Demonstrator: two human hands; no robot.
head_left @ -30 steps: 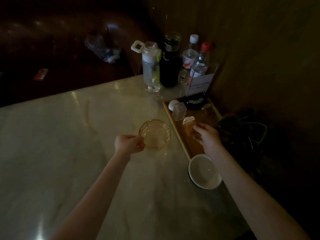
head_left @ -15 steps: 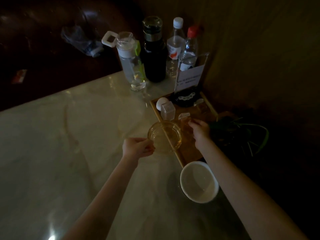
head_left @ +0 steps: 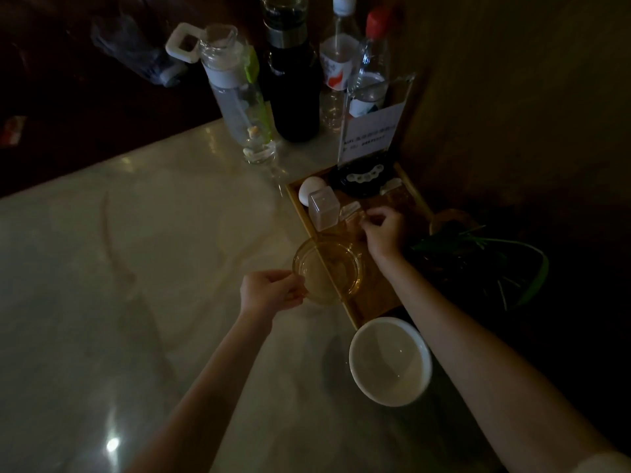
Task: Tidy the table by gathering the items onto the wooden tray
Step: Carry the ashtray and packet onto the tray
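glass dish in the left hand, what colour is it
Amber, see-through; the head view shows the glass dish held by the left hand.

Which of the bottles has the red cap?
The clear bottle farthest right, behind the sign; its cap is red. The others have a white cap, a dark lid, or a white loop handle.

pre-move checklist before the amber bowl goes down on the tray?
1. Left hand grips the amber bowl at its near rim: ok.
2. Bowl fully over the tray: not ok, it straddles the left edge.
3. Landing spot free: cannot tell, right hand is on the tray beside the bowl, at a small packet.
4. Clear box and egg out of the path: ok.
5. White bowl on the tray: not ok.
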